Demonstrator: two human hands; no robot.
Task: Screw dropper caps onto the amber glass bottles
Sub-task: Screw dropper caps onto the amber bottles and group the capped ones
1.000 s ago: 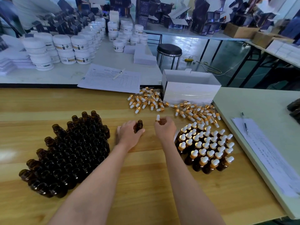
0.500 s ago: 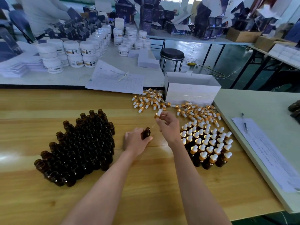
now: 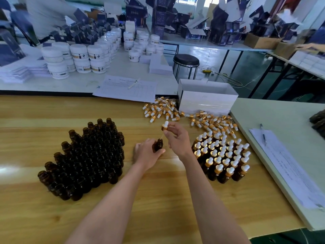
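Left hand [image 3: 147, 152] rests on the wooden surface [image 3: 158, 199], grip curled round an amber bottle [image 3: 159, 145], which stands upright and uncapped between thumb and fingers.

Right hand [image 3: 177, 138] is just above and beside it. Its grip pinches a dropper cap [image 3: 165, 125] at the gold collar, white bulb up. The glass pipette slants down toward the bottle mouth. Tip is at the mouth; can't tell if it's inside. Cap not seated on the neck.

Uncapped bottles [image 3: 88, 159]: dense upright cluster on the surface, left of the hands. Capped bottles [image 3: 223, 155]: tight cluster to the right, the near edge just beside the right wrist.

Loose dropper caps [image 3: 161, 110] lie in a scattered pile on the far side of the surface, running right along the front of a white open box [image 3: 207, 99] and down to the capped cluster.

Paper form [image 3: 126, 88] with a pen on it overhangs the far edge of the surface. White jars [image 3: 79, 57] are stacked on the table behind, with a black stool [image 3: 186, 61] past that. The pale surface on the right carries a printed sheet [image 3: 284, 166] with a pen [image 3: 263, 134] on it.
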